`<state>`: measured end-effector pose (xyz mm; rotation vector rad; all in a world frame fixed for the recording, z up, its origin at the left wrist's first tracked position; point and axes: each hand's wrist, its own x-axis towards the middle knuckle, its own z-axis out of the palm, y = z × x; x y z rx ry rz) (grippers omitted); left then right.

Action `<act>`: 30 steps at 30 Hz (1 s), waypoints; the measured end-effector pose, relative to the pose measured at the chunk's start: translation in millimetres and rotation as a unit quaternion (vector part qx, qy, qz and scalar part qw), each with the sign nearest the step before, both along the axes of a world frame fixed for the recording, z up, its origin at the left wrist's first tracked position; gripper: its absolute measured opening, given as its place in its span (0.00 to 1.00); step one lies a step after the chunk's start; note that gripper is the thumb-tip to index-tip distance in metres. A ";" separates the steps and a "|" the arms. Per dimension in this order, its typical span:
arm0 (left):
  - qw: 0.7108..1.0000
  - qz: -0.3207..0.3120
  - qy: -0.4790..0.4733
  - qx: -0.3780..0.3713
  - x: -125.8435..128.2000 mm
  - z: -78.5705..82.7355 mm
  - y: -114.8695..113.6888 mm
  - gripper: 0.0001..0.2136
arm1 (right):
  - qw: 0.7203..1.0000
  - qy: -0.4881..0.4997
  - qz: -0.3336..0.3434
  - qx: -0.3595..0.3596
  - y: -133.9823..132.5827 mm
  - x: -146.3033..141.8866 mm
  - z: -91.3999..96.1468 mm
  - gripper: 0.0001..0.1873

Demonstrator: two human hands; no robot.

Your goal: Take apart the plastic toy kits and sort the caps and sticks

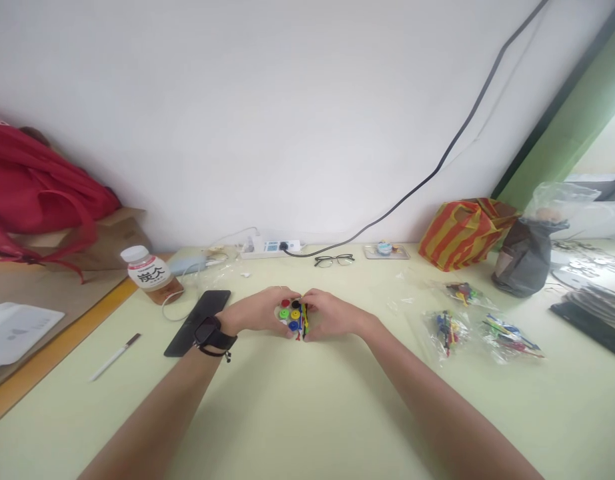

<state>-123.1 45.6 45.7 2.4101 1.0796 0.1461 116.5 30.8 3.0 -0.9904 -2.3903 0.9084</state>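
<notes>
Small coloured plastic pieces [295,315] sit in a compact group between my two hands near the middle of the table. Round discs in red, green, yellow, blue, black and white show on the left of the group. Thin sticks, yellow and blue among them, stand or lie along its right side. My left hand [261,311], with a black watch on the wrist, curls round the group's left edge. From the other side my right hand [332,315] closes round the sticks, thumb toward me. Fingertips on the far side are partly hidden.
Clear bags of similar pieces [450,330] lie to the right. A black phone [197,323], a pen [115,358] and a drink bottle [151,277] are on the left. Glasses [334,261], a power strip [267,248] and a striped bag [462,233] stand along the wall.
</notes>
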 end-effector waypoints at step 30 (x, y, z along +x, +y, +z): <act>0.966 -0.061 -0.251 -0.026 115.5 -58.3 -102.1 0.21 | 0.795 -0.370 -0.465 0.124 -80.4 223.7 -15.0 0.21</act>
